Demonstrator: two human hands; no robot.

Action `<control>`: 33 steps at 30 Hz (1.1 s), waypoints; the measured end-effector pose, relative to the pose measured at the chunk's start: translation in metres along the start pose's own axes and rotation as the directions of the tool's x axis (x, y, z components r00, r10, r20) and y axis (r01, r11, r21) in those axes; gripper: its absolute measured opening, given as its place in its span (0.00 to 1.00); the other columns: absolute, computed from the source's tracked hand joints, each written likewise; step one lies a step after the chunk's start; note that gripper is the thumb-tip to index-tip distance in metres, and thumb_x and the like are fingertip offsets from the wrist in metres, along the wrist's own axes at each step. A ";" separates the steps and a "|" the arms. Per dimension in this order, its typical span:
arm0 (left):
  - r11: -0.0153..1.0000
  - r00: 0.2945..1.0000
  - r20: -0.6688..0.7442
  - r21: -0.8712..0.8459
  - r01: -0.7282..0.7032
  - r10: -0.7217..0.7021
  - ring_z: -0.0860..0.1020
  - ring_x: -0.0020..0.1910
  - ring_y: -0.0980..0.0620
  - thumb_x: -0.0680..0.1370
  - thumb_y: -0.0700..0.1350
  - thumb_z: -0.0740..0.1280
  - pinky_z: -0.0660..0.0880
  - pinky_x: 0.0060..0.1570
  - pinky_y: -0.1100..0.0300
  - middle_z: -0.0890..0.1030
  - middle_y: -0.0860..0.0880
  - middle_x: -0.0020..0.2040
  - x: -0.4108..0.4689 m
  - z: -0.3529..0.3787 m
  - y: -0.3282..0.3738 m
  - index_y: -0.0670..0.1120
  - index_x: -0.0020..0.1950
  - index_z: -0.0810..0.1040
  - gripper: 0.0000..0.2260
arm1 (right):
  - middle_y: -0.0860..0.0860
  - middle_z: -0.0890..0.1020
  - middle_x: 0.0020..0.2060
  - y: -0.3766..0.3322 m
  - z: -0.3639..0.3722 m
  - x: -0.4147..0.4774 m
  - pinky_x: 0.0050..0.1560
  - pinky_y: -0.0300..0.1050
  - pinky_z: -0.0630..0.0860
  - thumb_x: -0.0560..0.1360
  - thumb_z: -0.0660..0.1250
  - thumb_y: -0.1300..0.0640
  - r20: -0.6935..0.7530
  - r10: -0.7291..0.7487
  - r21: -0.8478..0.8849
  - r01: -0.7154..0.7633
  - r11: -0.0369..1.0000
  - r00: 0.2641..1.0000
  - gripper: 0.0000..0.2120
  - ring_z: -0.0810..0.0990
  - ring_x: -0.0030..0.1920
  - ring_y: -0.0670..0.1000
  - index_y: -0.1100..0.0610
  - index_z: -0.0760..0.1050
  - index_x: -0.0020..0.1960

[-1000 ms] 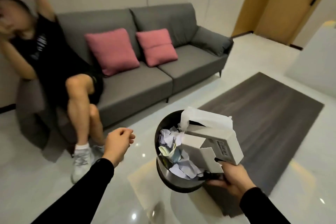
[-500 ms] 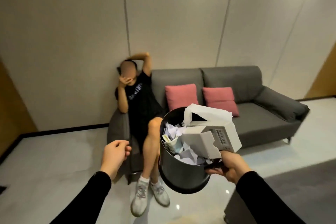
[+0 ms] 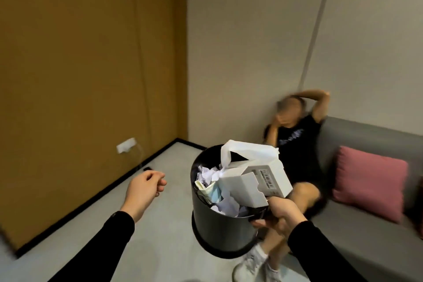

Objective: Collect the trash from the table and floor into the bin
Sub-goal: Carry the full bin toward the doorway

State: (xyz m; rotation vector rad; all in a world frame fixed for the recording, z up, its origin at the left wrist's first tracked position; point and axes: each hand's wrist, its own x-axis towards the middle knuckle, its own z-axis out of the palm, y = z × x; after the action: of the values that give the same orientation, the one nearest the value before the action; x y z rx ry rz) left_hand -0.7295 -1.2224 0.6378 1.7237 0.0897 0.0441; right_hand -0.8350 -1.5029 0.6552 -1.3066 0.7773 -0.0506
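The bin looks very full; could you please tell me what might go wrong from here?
The bin is tilted and gripped only at its rim by the right hand, so it might slip. The white box and plastic bag stick out above the rim and could tumble out. The left hand is free to steady it.

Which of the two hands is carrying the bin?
The right hand, which grips the black bin by its near rim; the left hand hovers beside it, loosely curled, holding nothing.
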 end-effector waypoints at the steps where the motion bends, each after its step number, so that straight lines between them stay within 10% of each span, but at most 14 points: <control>1: 1.000 0.998 -0.059 0.018 0.004 -0.002 0.77 0.33 0.51 0.76 0.43 0.63 0.73 0.34 0.58 0.82 0.47 0.35 -0.007 -0.022 -0.005 0.45 0.41 0.81 0.08 | 0.59 0.80 0.30 0.002 0.015 0.002 0.14 0.44 0.74 0.75 0.52 0.73 0.054 0.011 -0.032 -0.009 0.999 0.998 0.14 0.77 0.19 0.56 0.63 0.75 0.47; 8: 0.995 0.884 -0.464 0.051 0.085 -0.051 0.74 0.32 0.50 0.77 0.38 0.61 0.70 0.32 0.60 0.79 0.45 0.35 -0.082 -0.190 -0.026 0.44 0.38 0.77 0.10 | 0.59 0.79 0.42 0.030 0.158 -0.025 0.14 0.46 0.75 0.78 0.56 0.67 0.449 0.121 -0.267 0.004 0.964 0.885 0.09 0.77 0.35 0.60 0.60 0.73 0.51; 15: 0.989 0.638 -0.762 -0.019 0.143 -0.107 0.73 0.32 0.49 0.77 0.38 0.61 0.69 0.34 0.60 0.79 0.43 0.36 -0.173 -0.340 -0.043 0.38 0.46 0.77 0.06 | 0.60 0.80 0.40 0.077 0.319 -0.096 0.16 0.45 0.75 0.78 0.60 0.62 0.697 0.236 -0.392 0.084 0.916 0.677 0.04 0.81 0.23 0.55 0.60 0.73 0.51; 33: 0.962 0.466 -0.863 -0.075 0.263 -0.195 0.77 0.33 0.50 0.75 0.41 0.63 0.72 0.34 0.60 0.82 0.46 0.36 -0.171 -0.664 -0.110 0.44 0.41 0.79 0.07 | 0.58 0.74 0.38 0.186 0.680 -0.255 0.11 0.50 0.72 0.80 0.58 0.58 0.741 0.410 -0.558 0.149 0.816 0.531 0.05 0.74 0.43 0.65 0.59 0.70 0.48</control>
State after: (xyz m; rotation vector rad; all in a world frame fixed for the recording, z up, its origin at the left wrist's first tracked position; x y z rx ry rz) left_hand -0.9575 -0.5661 0.6357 1.5779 1.1068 0.7383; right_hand -0.7322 -0.7606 0.6501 -1.5873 -0.0046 0.9862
